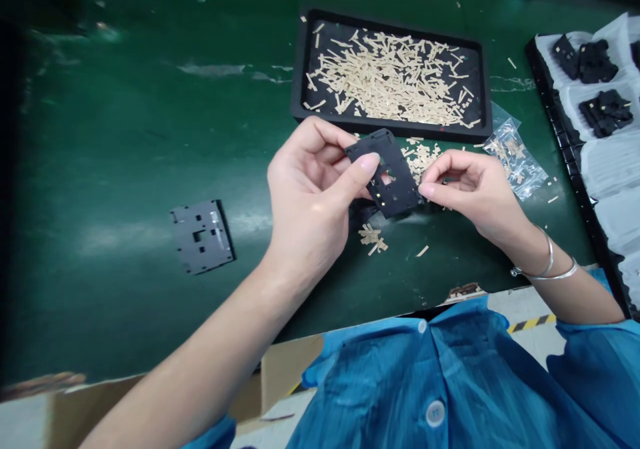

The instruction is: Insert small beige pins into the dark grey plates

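My left hand (320,182) grips a flat black plastic plate (395,186) by its upper left side, thumb across its face. The plate is tilted and has small cut-outs and a few gold-coloured spots. At its lower right corner, the thumb and forefinger of my right hand (470,186) are pinched together, touching or almost touching the edge. Whatever sits in that pinch is too small to make out. A second dark plate (203,238) with similar cut-outs lies on the green table to the left.
A black tray (299,69) full of small beige strips (390,79) stands at the back. Loose strips (373,237) and a clear plastic bag (517,159) lie nearby. At right, a compartmented white tray (607,169) holds black parts (605,112). The green table's (125,316) front edge is chipped.
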Demonstrator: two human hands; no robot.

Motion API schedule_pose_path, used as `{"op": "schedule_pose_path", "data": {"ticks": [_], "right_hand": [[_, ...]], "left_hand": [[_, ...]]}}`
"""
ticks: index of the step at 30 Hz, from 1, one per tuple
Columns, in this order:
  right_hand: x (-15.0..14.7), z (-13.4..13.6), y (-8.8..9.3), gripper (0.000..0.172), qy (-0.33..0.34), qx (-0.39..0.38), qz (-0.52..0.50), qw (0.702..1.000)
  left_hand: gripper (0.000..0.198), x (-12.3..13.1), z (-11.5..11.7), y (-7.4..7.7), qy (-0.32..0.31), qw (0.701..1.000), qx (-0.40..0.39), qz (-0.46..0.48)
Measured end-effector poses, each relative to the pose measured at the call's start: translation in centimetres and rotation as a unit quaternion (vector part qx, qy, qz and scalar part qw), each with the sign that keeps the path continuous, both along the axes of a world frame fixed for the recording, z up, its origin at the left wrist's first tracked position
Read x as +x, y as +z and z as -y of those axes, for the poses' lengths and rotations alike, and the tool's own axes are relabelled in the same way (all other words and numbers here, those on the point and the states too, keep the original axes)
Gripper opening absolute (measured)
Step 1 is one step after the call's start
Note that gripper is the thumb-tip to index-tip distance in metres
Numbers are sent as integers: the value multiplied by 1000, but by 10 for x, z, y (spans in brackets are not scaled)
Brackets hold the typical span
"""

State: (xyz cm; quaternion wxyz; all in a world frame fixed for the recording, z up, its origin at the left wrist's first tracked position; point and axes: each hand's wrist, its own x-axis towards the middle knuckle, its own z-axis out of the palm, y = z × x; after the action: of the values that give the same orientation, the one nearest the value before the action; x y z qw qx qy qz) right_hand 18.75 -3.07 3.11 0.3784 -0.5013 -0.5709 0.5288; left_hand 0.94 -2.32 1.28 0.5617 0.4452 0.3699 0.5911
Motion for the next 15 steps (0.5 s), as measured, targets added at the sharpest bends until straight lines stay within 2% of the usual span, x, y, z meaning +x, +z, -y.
{"op": "schedule_pose_path", "data": {"ticks": [7, 15], "right_hand": [[-4, 4, 0, 8, -36, 43, 32, 998], [-5, 2, -1, 11, -41, 14, -12, 999]], "left_hand": [[29, 0, -2, -2, 7, 1000, 14, -4], [32, 1, -3, -1, 19, 999, 27, 4]]}}
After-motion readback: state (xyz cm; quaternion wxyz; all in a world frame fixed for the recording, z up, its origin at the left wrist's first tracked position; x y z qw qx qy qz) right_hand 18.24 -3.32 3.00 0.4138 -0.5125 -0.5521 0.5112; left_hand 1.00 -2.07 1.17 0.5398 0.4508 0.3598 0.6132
